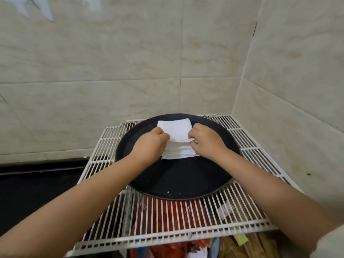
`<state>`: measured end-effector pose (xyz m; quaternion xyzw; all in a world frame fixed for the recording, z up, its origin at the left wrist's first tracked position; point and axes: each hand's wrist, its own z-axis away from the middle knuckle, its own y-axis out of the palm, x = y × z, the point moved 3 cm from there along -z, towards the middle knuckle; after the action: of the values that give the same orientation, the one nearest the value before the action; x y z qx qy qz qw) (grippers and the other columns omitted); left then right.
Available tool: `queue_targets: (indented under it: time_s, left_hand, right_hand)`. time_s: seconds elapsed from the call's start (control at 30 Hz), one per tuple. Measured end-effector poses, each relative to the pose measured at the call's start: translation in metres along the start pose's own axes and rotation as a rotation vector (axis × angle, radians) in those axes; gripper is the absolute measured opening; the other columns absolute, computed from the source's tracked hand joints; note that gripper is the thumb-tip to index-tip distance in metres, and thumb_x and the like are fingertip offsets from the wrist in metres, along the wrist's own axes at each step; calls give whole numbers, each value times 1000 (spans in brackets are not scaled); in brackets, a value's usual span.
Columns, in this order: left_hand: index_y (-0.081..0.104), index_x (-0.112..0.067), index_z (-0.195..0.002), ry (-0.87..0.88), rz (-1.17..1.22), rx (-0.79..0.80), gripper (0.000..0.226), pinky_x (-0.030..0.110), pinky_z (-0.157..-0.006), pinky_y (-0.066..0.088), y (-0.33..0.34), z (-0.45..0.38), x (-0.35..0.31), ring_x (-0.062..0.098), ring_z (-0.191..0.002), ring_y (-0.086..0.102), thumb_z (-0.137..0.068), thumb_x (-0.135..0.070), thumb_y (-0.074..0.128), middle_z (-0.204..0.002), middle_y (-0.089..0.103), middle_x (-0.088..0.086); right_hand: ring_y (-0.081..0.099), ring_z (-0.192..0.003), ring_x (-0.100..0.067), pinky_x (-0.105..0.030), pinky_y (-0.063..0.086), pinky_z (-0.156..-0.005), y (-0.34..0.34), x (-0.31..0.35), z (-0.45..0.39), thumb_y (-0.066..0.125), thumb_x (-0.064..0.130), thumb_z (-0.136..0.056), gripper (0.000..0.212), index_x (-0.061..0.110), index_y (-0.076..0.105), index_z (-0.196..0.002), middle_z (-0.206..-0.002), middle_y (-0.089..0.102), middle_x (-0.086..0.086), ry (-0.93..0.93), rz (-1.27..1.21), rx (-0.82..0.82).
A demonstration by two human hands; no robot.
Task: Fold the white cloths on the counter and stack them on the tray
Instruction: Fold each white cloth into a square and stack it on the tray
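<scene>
From the head view, I have both hands on a stack of folded white cloths (178, 144) that sits toward twelve o'clock on the round black tray (175, 179). The tray rests on a white wire rack shelf (186, 216) pushed into the tiled corner. My left hand (149, 144) pinches the top cloth's edge at nine o'clock and my right hand (206, 141) pinches it at three o'clock. I judge this two-sided grip is for squaring the top cloth over the pile so the edges line up.

My fingertips curl under the fabric, so how many layers they grip I cannot tell. The stack's near corners are covered by my hands. No unfolded cloths show anywhere in view. Under the rack, red packaging (167, 216) is visible only through the bars, blurred.
</scene>
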<state>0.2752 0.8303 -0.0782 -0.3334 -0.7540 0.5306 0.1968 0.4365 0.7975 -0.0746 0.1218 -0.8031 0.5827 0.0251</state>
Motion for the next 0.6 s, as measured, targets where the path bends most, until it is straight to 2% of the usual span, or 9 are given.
queue_targets:
  time_s: [0.03,0.1,0.17,0.27,0.37,0.47,0.53,0.6]
  left_hand:
    - [69,2,-77,4,-6,-17,16,40,-39,52,-1,0,-2,35,-51,62,-71,-2,56,-76,63,19]
    - [67,0,-98,-63,-19,61,22,43,-62,55,5,0,-3,37,-76,64,-86,-5,50,-97,62,18]
    - [58,-8,-120,-146,-57,182,31,42,-81,50,14,2,0,34,-99,59,-94,-12,42,-118,55,13]
    - [48,-14,-130,-193,-81,218,36,41,-84,50,17,5,-2,30,-107,55,-96,-17,37,-129,49,8]
    - [38,-15,-138,-246,-106,188,42,41,-88,48,8,10,-7,28,-118,48,-96,-18,37,-137,44,7]
    - [43,-13,-132,-369,-183,75,38,40,-90,43,-18,29,-1,29,-121,44,-95,-23,39,-132,47,8]
    - [46,-12,-127,-483,-221,41,36,40,-95,40,-40,58,14,30,-123,42,-94,-27,41,-130,48,10]
    - [44,-13,-130,-604,-277,37,42,39,-102,35,-66,100,35,28,-129,36,-93,-34,43,-136,45,11]
  right_hand:
    - [52,-99,-28,-35,42,-74,1,1,1,49,4,-86,24,3,63,-105,-107,56,-12,-18,25,16]
    - [51,-101,-28,-35,42,-74,6,1,3,47,5,-87,27,5,62,-110,-110,55,-11,-29,66,83]
    - [51,-103,-29,-37,46,-79,12,0,5,45,8,-89,29,8,60,-113,-113,55,-11,-9,73,173]
    - [53,-101,-30,-36,43,-77,10,-1,6,43,11,-89,28,9,60,-112,-114,55,-11,20,80,231]
    - [51,-103,-30,-33,35,-74,-4,10,3,43,13,-89,25,9,57,-109,-115,53,-12,-6,215,200]
    - [46,-113,-31,-38,39,-87,-18,37,-6,44,20,-92,32,10,53,-121,-124,50,-12,-38,237,124]
    - [43,-118,-32,-40,37,-95,-23,70,-14,44,21,-93,35,10,51,-126,-128,49,-12,-92,136,85]
    - [41,-122,-33,-39,35,-99,-22,117,-20,44,22,-92,37,10,49,-126,-131,47,-13,-189,45,58]
